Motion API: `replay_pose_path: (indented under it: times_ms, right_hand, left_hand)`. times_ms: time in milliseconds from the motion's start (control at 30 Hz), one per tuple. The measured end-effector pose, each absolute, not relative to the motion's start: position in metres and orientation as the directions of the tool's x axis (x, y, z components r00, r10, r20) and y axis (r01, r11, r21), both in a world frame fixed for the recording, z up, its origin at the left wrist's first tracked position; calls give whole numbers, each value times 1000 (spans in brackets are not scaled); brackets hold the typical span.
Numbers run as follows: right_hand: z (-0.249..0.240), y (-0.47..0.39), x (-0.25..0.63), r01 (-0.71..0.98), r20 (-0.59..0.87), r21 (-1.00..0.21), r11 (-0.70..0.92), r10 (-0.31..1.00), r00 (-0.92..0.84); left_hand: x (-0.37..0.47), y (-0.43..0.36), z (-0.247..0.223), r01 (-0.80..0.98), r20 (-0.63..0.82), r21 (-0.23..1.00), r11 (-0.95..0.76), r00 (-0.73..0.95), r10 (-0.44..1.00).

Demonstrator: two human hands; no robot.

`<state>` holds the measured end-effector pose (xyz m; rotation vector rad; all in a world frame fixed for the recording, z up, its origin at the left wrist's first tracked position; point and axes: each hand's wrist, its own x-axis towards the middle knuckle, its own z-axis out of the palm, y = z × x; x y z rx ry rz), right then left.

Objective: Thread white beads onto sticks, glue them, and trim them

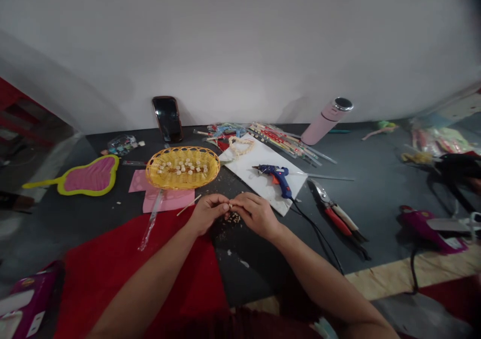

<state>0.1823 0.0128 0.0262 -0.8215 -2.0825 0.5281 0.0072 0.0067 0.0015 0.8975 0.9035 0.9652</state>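
My left hand and my right hand meet over the dark table, fingertips pinched together. Between them shows a small pale piece, too small to name its kind. Right below lies a little heap of brown and cream bits, partly covered by my fingers. Beyond my left hand stands a yellow woven basket holding several small whitish pieces. Past my right hand a blue glue gun rests on a white sheet, its cord trailing toward me.
Red-handled pruning shears lie at right, and a pink flask stands behind. A phone leans on the wall. Bundled glittery strips, a pale bead-like loop, red felt and a pink-and-yellow paddle shape surround the work.
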Motion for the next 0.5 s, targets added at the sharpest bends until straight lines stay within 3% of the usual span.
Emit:
replay_pose_path:
  times_ms: [267, 500]
  right_hand:
    - [24, 11, 180, 312, 549, -657, 686, 719, -426]
    - [25, 12, 181, 264, 429, -794, 548, 812, -395]
  left_hand:
    - [6, 5, 2, -259, -214, 922, 289, 280, 936]
    - [8, 4, 0, -313, -261, 884, 346, 284, 923]
